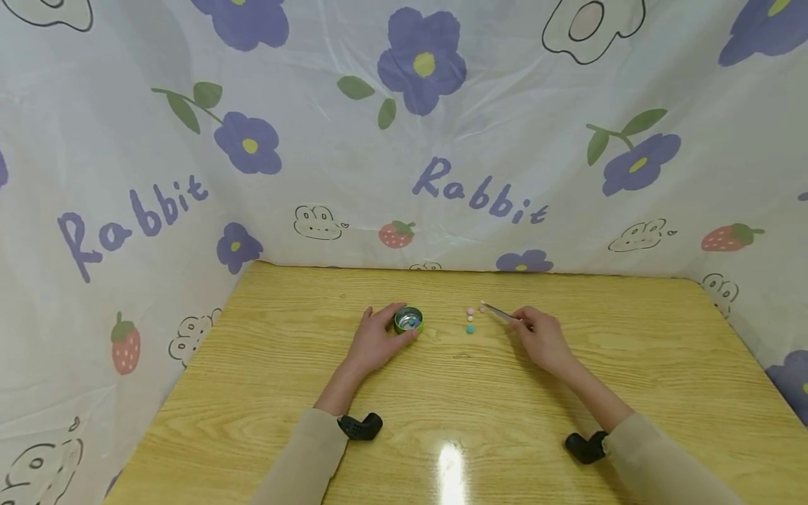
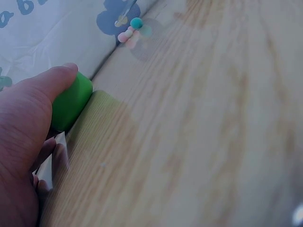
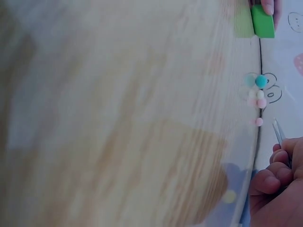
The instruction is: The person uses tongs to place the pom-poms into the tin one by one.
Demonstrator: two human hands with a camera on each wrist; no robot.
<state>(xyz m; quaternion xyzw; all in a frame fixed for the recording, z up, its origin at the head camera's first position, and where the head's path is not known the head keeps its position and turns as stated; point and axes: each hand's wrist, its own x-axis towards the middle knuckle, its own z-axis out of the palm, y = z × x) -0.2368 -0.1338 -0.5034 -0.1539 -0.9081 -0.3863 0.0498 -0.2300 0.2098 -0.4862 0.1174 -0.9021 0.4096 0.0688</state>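
Observation:
My left hand [image 1: 377, 341] grips a small round green tin [image 2: 73, 104], thumb on the near side and fingers on the far side. Inside its silvery bowl lies a small blue ball [image 1: 412, 323]. Tweezers [image 1: 500, 312] are pinched in my right hand [image 1: 544, 341], their tips pointing left, just above a small pink ball [image 1: 482, 310]. Whether the tips hold anything is too small to tell. Left of them sit a larger pink ball [image 1: 470, 311], a white ball [image 1: 470, 319] and a teal ball [image 1: 470, 329].
The wooden table [image 1: 454, 400] meets a printed cloth [image 1: 353, 175] at its back and sides. A black wrist device [image 1: 361, 426] is on the left wrist and another black device [image 1: 586, 447] on the right. Light glares off the table's near middle.

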